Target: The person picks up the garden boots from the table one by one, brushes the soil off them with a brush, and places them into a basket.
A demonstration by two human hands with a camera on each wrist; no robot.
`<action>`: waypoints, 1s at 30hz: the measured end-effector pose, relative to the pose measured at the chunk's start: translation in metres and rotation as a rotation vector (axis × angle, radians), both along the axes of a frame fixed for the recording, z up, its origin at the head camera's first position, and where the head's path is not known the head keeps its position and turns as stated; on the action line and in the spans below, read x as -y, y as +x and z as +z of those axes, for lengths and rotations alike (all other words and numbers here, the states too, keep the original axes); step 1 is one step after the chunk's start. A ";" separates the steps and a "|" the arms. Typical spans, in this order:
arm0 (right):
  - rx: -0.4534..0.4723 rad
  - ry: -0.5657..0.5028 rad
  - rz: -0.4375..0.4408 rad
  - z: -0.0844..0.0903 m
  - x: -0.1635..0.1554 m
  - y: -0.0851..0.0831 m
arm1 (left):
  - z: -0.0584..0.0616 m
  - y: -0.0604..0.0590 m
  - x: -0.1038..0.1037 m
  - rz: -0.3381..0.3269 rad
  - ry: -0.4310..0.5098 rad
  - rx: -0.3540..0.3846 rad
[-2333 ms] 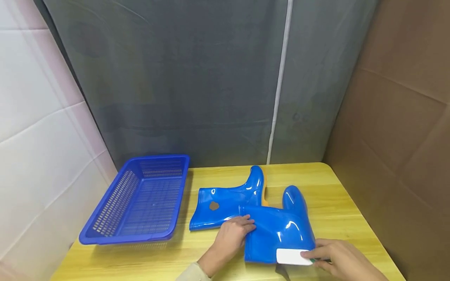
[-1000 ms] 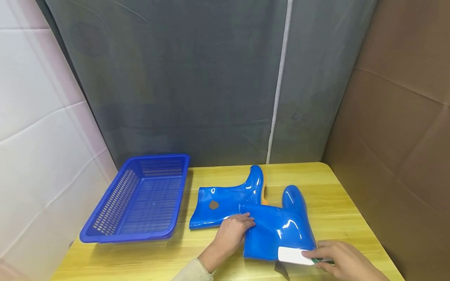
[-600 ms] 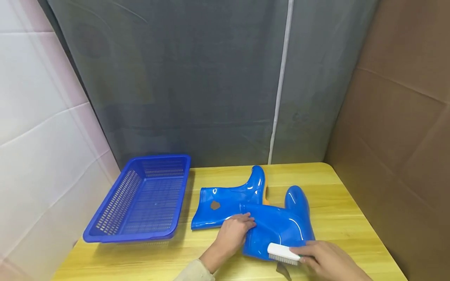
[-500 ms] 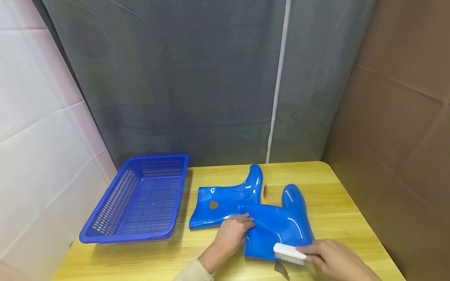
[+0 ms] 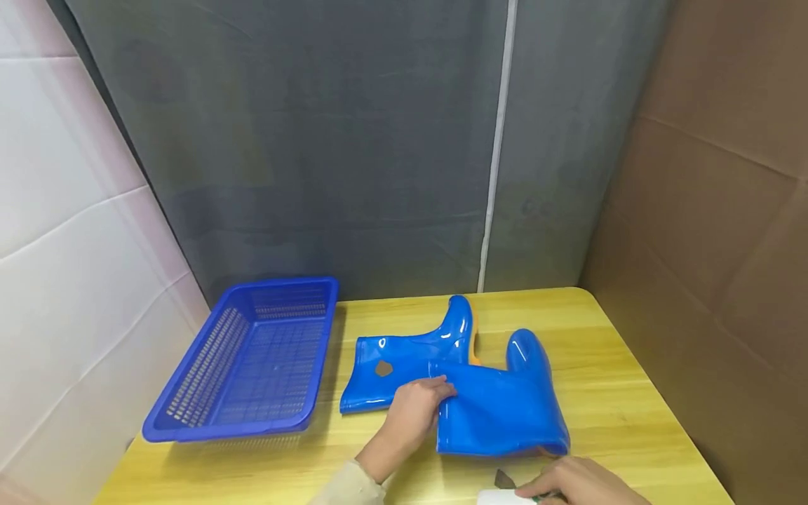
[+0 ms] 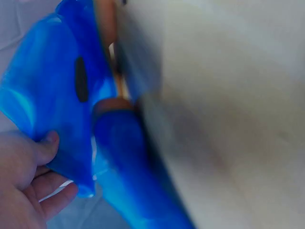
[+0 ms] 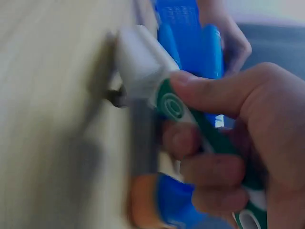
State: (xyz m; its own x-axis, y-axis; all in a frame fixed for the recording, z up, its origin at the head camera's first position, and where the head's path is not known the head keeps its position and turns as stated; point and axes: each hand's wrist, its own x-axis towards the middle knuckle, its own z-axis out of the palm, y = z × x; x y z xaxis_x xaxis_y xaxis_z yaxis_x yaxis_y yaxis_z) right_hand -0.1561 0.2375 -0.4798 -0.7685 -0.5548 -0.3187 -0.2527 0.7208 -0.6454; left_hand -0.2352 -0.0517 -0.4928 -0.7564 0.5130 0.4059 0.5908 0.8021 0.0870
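Pinching nearer glossy blue rubber boot [image 5: 499, 414] by shaft rim: left hand [image 5: 415, 405]. Boot lies sideways on yellow wood-grain table [image 5: 621, 414], toe pointing away. Probably light, slick, shaft floppy; stiffer foot likely surer hold. Right hand [image 5: 579, 482] grips green-and-white plastic brush [image 7: 172, 106].

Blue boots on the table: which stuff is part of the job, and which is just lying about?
Part of the job, I think:
Nearer shiny blue rubber boot, held by the left hand
White brush with green handle, in the right hand

Just lying about right now, probably:
Farther shiny blue, brown-spotted rubber boot
Rectangular blue plastic basket
Small dark scrap
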 end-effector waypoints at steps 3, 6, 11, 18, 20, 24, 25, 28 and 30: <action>-0.028 -0.007 0.016 0.006 -0.008 0.004 | 0.002 -0.001 0.003 -0.028 -0.009 -0.015; -0.113 0.014 -0.002 0.022 -0.013 0.001 | 0.000 0.000 0.006 -0.048 -0.034 -0.034; -0.433 0.115 -0.080 0.028 -0.006 -0.009 | -0.002 0.002 0.007 -0.029 -0.024 -0.053; -0.499 0.108 0.035 0.022 -0.004 -0.010 | 0.003 -0.004 0.003 -0.006 0.020 -0.005; -0.509 0.078 0.062 0.022 -0.005 -0.008 | 0.003 -0.004 0.005 -0.009 0.024 0.005; -0.620 0.056 0.132 0.021 -0.003 -0.002 | 0.003 -0.004 0.006 -0.020 0.025 0.010; -0.638 0.064 0.146 0.021 -0.001 -0.001 | 0.003 -0.004 0.006 -0.020 0.023 0.008; -0.707 0.098 0.175 0.020 -0.002 0.003 | 0.004 -0.002 0.005 -0.026 0.010 0.011; -0.761 0.136 0.162 0.022 -0.008 0.005 | 0.005 -0.001 0.004 -0.038 -0.007 0.016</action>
State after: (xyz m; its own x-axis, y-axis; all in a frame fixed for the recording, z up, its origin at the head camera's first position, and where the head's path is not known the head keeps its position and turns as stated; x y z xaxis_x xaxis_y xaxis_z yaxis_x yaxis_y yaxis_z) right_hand -0.1511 0.2458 -0.4582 -0.7156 -0.6725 0.1886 -0.6981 0.6975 -0.1617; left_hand -0.2363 -0.0557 -0.4876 -0.7429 0.5441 0.3900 0.6193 0.7798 0.0917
